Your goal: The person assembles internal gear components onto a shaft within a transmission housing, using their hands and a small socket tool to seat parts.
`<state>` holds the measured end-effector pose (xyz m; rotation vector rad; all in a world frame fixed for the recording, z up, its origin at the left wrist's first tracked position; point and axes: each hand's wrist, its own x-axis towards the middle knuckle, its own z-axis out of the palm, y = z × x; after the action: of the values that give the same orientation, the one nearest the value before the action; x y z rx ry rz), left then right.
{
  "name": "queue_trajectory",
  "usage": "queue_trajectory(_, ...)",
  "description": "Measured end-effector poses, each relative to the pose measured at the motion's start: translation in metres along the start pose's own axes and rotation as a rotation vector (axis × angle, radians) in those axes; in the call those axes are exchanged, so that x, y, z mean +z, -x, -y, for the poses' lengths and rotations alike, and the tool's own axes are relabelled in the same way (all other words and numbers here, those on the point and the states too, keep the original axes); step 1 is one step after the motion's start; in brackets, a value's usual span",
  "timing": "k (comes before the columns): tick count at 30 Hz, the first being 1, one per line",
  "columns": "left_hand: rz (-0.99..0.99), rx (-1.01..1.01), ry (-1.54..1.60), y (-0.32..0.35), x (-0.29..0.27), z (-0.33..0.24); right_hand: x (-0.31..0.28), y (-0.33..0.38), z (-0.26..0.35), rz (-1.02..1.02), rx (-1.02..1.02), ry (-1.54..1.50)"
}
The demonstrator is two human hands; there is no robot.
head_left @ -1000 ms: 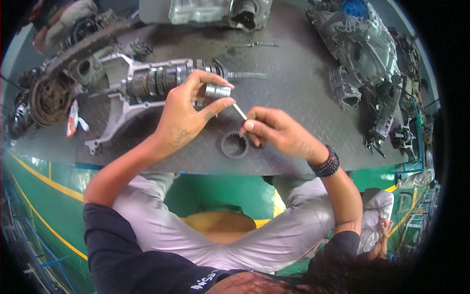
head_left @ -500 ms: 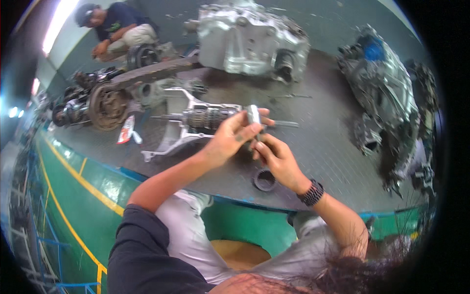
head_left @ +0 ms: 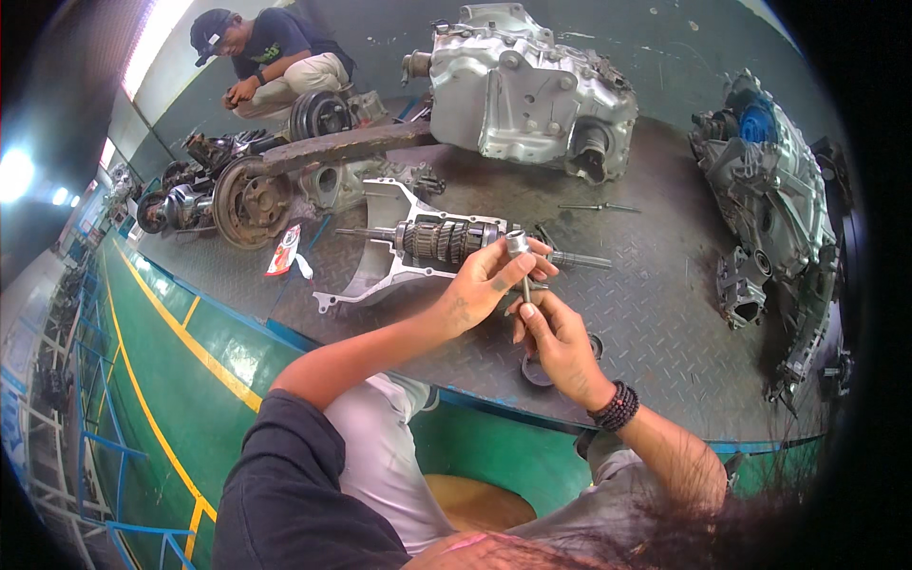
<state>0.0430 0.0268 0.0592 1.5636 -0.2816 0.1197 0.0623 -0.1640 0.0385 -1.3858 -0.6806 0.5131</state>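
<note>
My left hand (head_left: 496, 277) is closed around the upper part of a small silver metal part (head_left: 517, 241), which has a cylindrical head and a thin rod below. The fingers of my right hand (head_left: 562, 344) pinch that rod lower down. Just past my left hand lies a gear shaft (head_left: 442, 239) in an open silver housing (head_left: 366, 287). A dark metal ring (head_left: 538, 371) rests on the table, partly covered by my right hand.
A large silver gearbox (head_left: 532, 104) stands at the back of the steel table (head_left: 665, 370). More castings (head_left: 774, 185) lie at the right. A rusty brake drum (head_left: 252, 202) and a red-white packet (head_left: 283, 251) are at the left. Another person (head_left: 275, 62) crouches at the far left.
The view has shifted, so the scene sits further right and lower in the picture. Both hands still hold the silver part, and its head and rod now show more clearly.
</note>
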Motion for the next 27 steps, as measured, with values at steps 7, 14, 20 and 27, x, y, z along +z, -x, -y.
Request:
queue_trajectory(7,0.093,-0.215,0.245,0.003,-0.002,0.002,-0.003,0.0,-0.002,-0.056,-0.085,0.15)
queue_trajectory(14,0.2,-0.005,0.093,0.006,0.004,0.014,-0.007,0.005,0.0,-0.123,-0.154,0.108)
queue_trajectory(20,0.26,-0.236,0.146,0.02,0.013,0.051,-0.02,0.005,-0.006,-0.282,-0.138,0.045)
queue_trajectory(27,0.182,-0.301,0.065,0.018,0.009,0.055,-0.043,-0.012,-0.011,-0.394,-0.235,0.22)
